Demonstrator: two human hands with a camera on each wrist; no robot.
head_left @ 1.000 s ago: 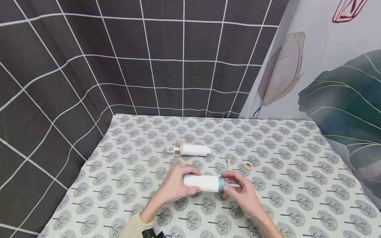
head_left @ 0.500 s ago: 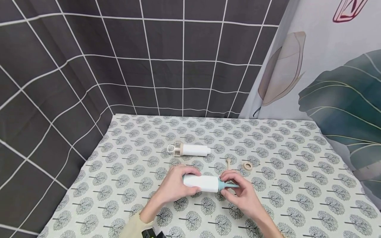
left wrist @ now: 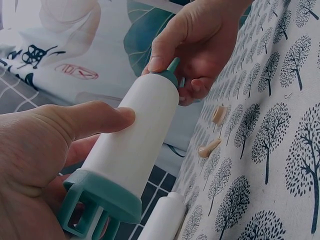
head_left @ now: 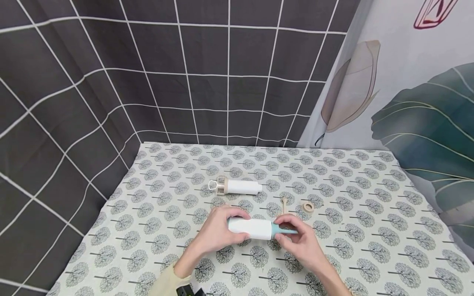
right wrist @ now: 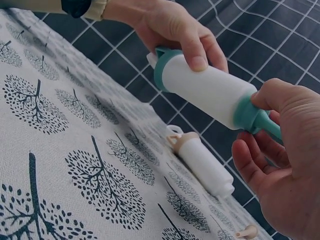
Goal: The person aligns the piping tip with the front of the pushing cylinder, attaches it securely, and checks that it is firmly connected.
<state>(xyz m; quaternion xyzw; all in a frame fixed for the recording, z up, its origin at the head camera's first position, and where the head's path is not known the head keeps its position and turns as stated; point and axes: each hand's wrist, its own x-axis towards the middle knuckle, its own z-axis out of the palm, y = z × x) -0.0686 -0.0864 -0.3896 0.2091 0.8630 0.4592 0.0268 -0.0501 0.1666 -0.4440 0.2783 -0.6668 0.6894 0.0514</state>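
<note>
A white and teal piping syringe (head_left: 253, 228) lies level between both hands, just over the cloth in the head view. My left hand (head_left: 222, 226) grips its white barrel, thumb along the side. The teal handle frame (left wrist: 102, 200) juts out near that palm in the left wrist view. At the other end, my right hand (head_left: 300, 238) pinches the teal collar (right wrist: 246, 112) between thumb and fingers. A thin teal nozzle (head_left: 290, 232) points right from the collar, into the right hand's hollow.
Behind the hands lies a second, white and beige piping syringe (head_left: 242, 187). A small beige nozzle (head_left: 284, 204) and a beige ring (head_left: 307, 206) rest to its right. Tree-print cloth (head_left: 370, 246) covers the table; a dark checked curtain (head_left: 207, 90) hangs at the back.
The right thumb and fingers have shifted round the teal collar, with the thumb a little further left and lower. The left hand and the barrel stay almost still.
</note>
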